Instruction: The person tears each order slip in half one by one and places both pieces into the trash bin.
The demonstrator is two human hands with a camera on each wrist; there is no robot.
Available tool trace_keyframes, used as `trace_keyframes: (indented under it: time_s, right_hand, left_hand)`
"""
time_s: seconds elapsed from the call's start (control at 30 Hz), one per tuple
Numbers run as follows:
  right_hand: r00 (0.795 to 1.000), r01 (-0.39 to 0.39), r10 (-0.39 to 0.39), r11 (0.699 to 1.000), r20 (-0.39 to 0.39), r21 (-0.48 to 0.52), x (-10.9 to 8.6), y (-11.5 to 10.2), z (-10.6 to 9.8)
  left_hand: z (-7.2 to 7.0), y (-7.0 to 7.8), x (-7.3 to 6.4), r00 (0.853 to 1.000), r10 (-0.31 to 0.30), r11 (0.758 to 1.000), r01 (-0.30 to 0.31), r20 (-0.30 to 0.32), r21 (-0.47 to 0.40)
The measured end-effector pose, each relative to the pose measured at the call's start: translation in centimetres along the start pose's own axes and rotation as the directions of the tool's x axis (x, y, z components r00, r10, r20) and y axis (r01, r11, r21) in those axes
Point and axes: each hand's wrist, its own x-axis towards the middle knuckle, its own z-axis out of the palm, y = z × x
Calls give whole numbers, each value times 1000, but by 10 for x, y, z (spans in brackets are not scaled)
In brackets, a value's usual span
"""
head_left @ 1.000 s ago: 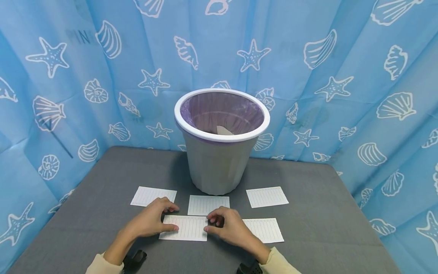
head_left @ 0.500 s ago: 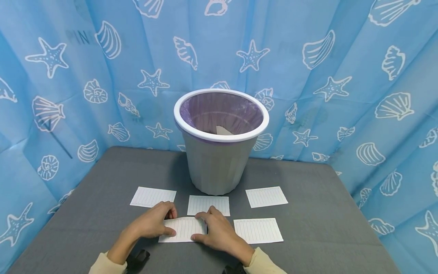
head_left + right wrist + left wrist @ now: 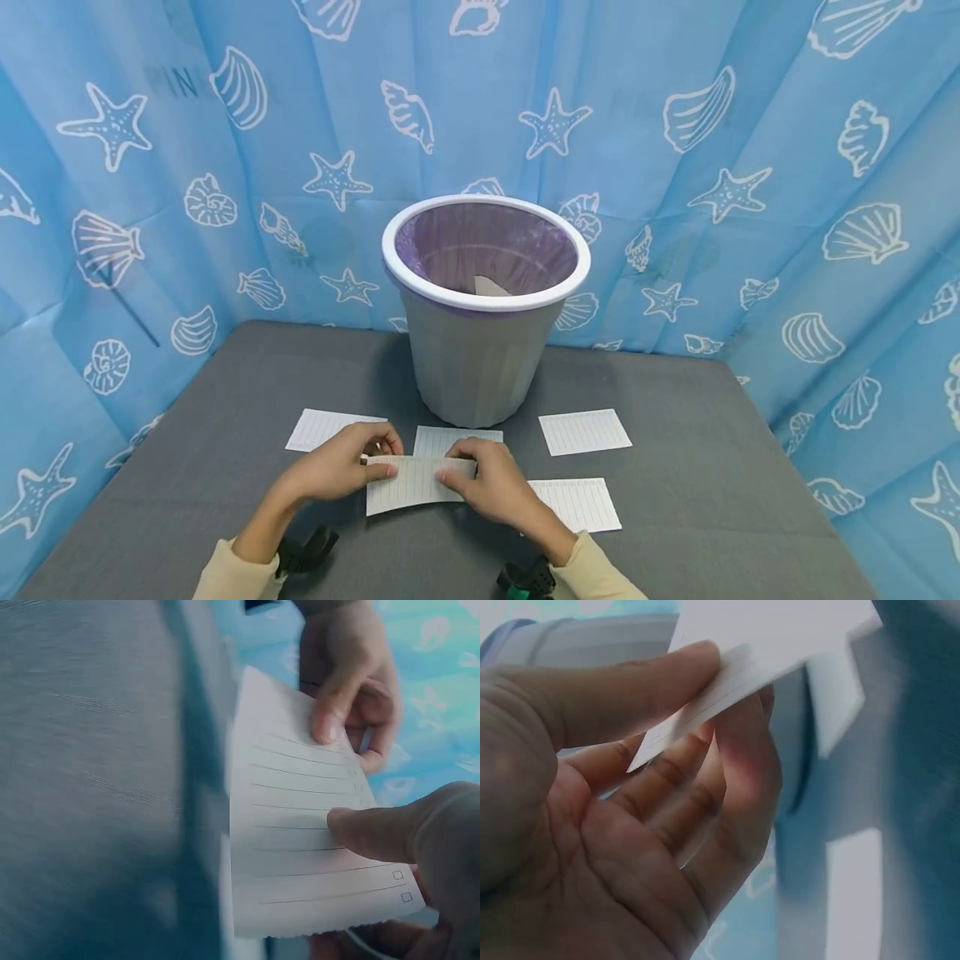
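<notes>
A lined sheet of paper (image 3: 416, 485) is raised off the table, bowed slightly between both hands. My left hand (image 3: 337, 465) pinches its left end, thumb on top and fingers beneath. Near the other end my right hand (image 3: 498, 483) grips it, the thumb laid flat over the ruled lines. In the right wrist view the lined sheet (image 3: 292, 817) shows small checkboxes along one edge and a torn, ragged short side. Just behind it, another lined sheet (image 3: 457, 440) lies partly covered on the table.
A grey trash can (image 3: 480, 358) with a purple liner stands at the back, a pale piece (image 3: 491, 286) inside it. More lined sheets lie at the left (image 3: 322, 429), back right (image 3: 585, 432) and front right (image 3: 573, 502) of the grey table (image 3: 675, 467). A blue shell-print curtain (image 3: 675, 208) hangs behind.
The front-left sheet was lying on the table. My right hand slid left onto it, then both hands gripped it and lifted it up, slightly forward and to the right.
</notes>
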Motion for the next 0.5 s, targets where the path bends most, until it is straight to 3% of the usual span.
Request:
trace_keyframes:
  time_s: [0.27, 0.5]
  right_hand:
    - [997, -34, 40, 996, -65, 87, 10, -7, -43]
    - [986, -20, 43, 989, -162, 145, 18, -10, -72]
  left_hand:
    - [4, 23, 23, 988, 44, 999, -45, -147, -5]
    - [7, 49, 43, 949, 42, 999, -44, -312, -1]
